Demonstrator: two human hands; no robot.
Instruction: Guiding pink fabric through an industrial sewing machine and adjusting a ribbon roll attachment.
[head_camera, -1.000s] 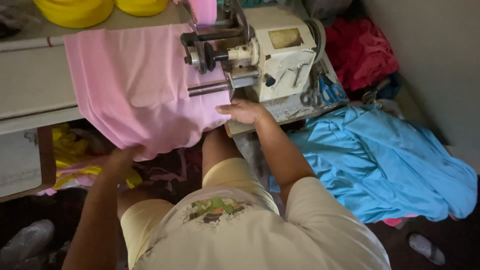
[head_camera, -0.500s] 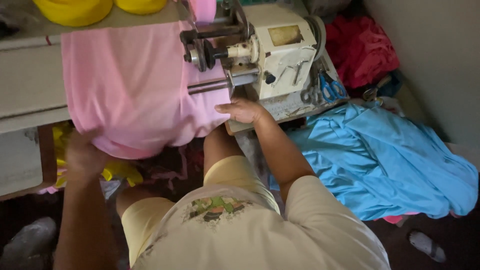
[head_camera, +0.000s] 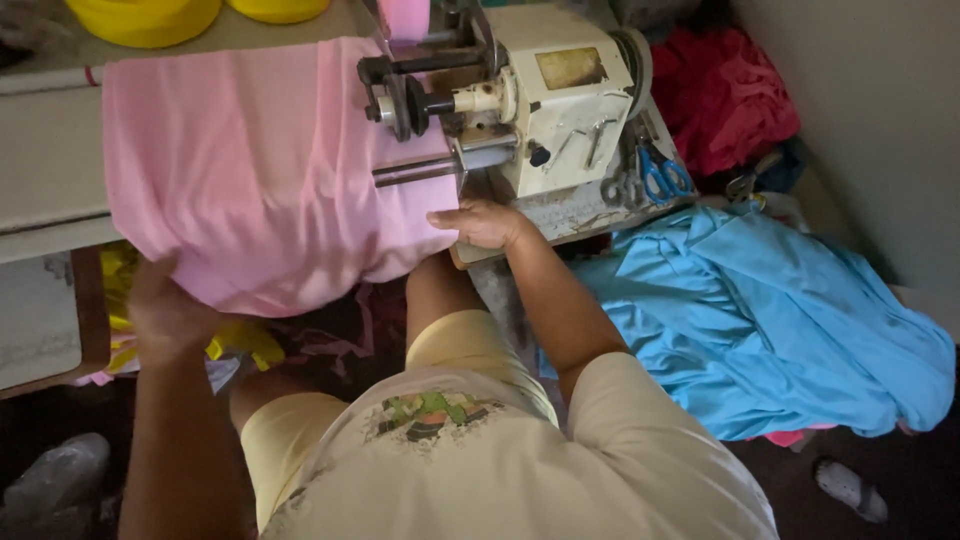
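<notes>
Pink knit fabric (head_camera: 255, 170) — now gathered higher at 9 o'clock by the left hand (head_camera: 165, 305), fingers clamped beneath; right hand (head_camera: 480, 222) is pressed flat, fingers together, beside the cream sewing machine (head_camera: 560, 100).

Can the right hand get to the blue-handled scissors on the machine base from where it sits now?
Probably yes. The right hand rests at the front edge of the sewing machine, on the pink fabric's edge. The scissors lie uncovered on the base to its right, with only bare base visible between them.
</notes>
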